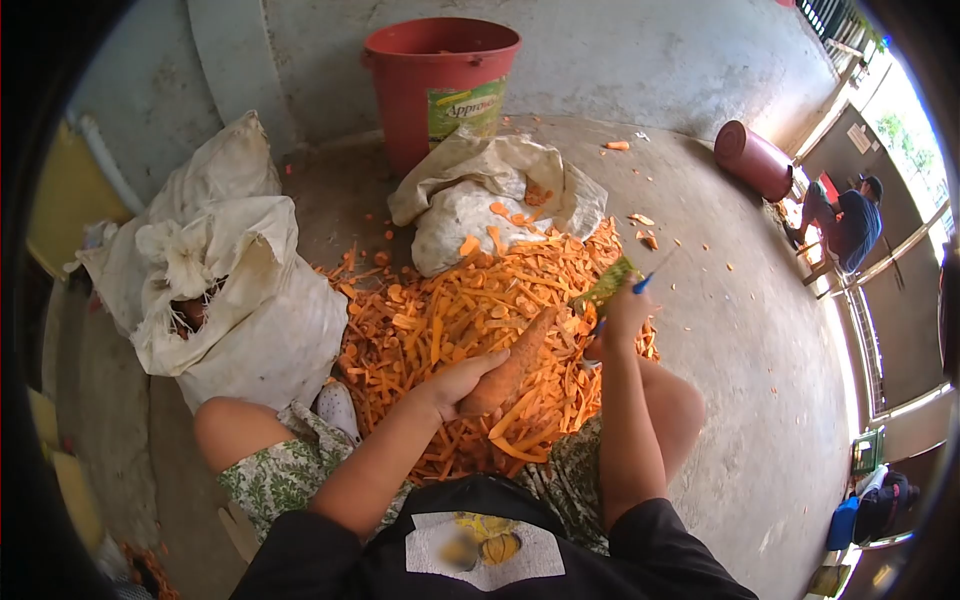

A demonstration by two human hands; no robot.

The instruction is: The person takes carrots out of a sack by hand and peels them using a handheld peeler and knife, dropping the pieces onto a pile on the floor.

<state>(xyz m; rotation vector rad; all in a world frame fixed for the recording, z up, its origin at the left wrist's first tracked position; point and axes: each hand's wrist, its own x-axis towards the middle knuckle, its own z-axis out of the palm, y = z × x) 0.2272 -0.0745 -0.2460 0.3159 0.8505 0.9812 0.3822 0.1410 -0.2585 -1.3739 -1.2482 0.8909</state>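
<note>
My left hand is closed around the thick end of a large orange carrot, which points up and to the right over the pile. My right hand is wrapped round a blue-handled tool with a thin blade-like tip; its exact kind is hard to make out. Beside that hand is a crumpled green piece. Beneath both hands spreads a heap of orange peelings and cut pieces, between my bent legs.
A red bin stands by the wall behind an open whitish sack. Tied sacks lean at left. At right, a reddish barrel lies tipped near a seated person. Orange scraps dot the concrete floor.
</note>
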